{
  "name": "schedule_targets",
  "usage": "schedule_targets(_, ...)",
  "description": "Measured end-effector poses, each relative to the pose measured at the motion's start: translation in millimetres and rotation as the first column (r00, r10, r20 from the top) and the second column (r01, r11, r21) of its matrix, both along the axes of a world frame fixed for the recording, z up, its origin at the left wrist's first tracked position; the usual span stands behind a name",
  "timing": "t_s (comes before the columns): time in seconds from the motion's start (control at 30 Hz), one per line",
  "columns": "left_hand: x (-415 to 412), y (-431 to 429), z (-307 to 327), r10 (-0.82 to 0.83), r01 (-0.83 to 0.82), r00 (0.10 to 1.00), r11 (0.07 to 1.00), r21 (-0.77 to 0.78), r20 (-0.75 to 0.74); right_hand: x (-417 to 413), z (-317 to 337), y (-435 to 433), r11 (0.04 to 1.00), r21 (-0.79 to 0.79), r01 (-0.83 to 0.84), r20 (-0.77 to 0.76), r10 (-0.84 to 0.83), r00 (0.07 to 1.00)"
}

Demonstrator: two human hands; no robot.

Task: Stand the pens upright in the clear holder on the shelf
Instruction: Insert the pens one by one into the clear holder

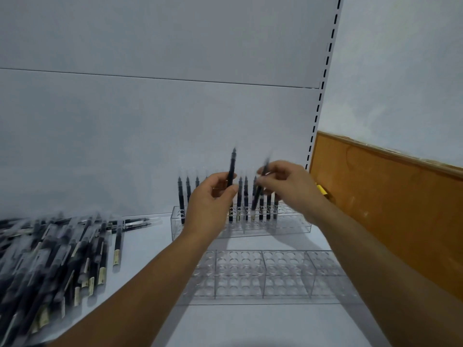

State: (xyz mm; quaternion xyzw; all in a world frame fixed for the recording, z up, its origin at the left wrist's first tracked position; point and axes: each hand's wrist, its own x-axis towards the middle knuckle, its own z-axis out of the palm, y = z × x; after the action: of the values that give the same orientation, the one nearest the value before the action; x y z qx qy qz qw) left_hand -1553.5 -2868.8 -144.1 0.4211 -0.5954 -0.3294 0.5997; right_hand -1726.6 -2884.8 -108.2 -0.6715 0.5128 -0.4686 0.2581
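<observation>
Black pen (231, 169) stands straight up in the left hand (213, 196), pinched low between thumb and fingers. Just to the right of it, the right hand (288, 189) pinches a second pen (260, 186), which leans and looks blurry. It is too blurry to tell if its low end touches anything. The two hands are near each other but do not touch.

Right behind and under both hands sits the clear holder (295, 226), at the back of the shelf (250, 321). A row (181, 199) of pens stands upright in its holes, some left of the left hand and some between the hands. Below the wrists, closer to the person, lies a front holder (275, 271) with many round holes. Far to the left of the left arm, a big pile (62, 259) of pens lies flat on the shelf. Right of the right hand, a small yellow thing (321, 190) sits by a brown board (388, 209).
</observation>
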Motion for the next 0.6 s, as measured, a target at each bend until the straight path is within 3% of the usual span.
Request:
schedule_targets(0.1, -1, 0, -1, -0.013, 0.012, 1.000, 1.000, 0.029, 0.013, -28, 7, -12, 0.971, -0.098, 0.219, 0.104, -0.209, 0.972)
schedule_targets(0.17, -1, 0, -1, -0.020, 0.019, 0.999, 1.000, 0.025, 0.031, -41, 4, -22, 0.950, -0.125, 0.286, 0.045, -0.283, 0.958)
schedule_targets(0.3, 0, -1, -3, -0.026, 0.025, 0.999, 0.999, 0.028, 0.041, -51, -7, -35, 0.950, -0.099, 0.296, -0.164, -0.309, 0.937)
schedule_targets(0.6, -1, -2, -4, -0.022, 0.021, 0.998, 0.999, 0.032, 0.059, -53, -6, -38, 0.941, -0.141, 0.307, -0.256, -0.334, 0.907)
